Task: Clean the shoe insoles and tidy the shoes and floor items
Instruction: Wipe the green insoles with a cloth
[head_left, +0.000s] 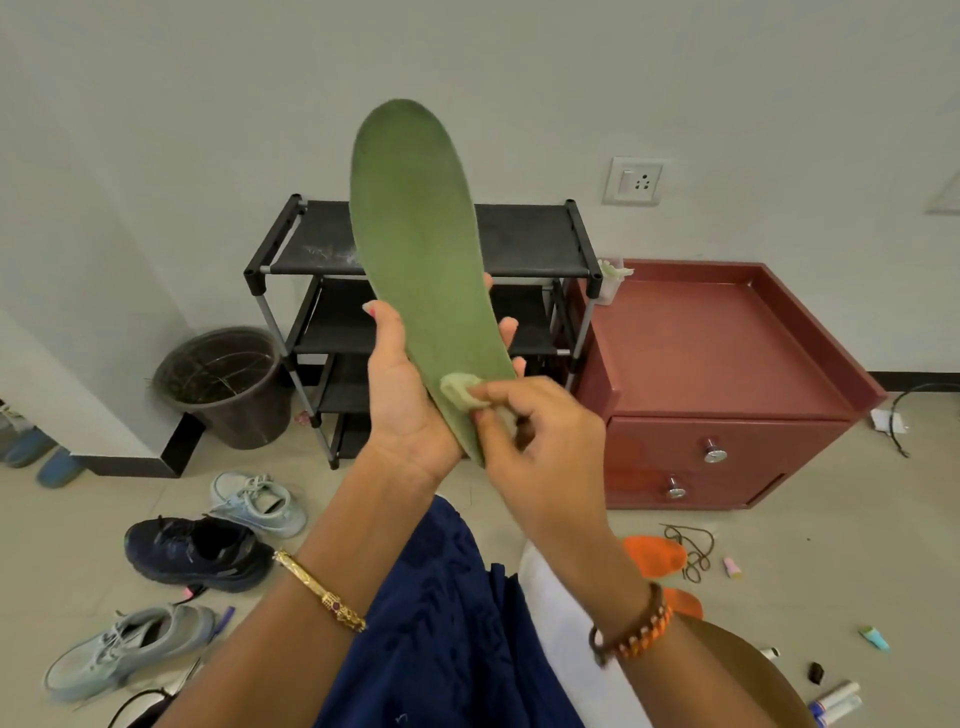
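Gripping the green insole (415, 249) near its heel end, the left hand (402, 395) holds it upright in front of the camera, thumb on the near edge and fingers wrapped behind, toe end uppermost. The right hand (540, 441) pinches a small pale green cloth pad (460, 392) between thumb and fingers and presses it against the lower part of the insole face. Both hands are therefore occupied; neither is released.

Behind the insole stands a black shoe rack (524, 244) against the wall; its visible shelves show no shoes. A dark bucket (223, 384) stands to its left, and a red cabinet (727, 384) with two knobbed drawers to its right.

On the floor at left lie a light grey sneaker (260, 501), a dark navy sneaker (192, 553) just in front of it, and a second grey sneaker (124, 652) nearer the camera. Two blue slippers (41, 457) sit by the wall step at far left.

On the floor at right lie two orange insoles (657, 556), one partly hidden by the right forearm, a loose brown lace (693, 548) beside them, and several small scattered tubes and caps; their type cannot be determined.
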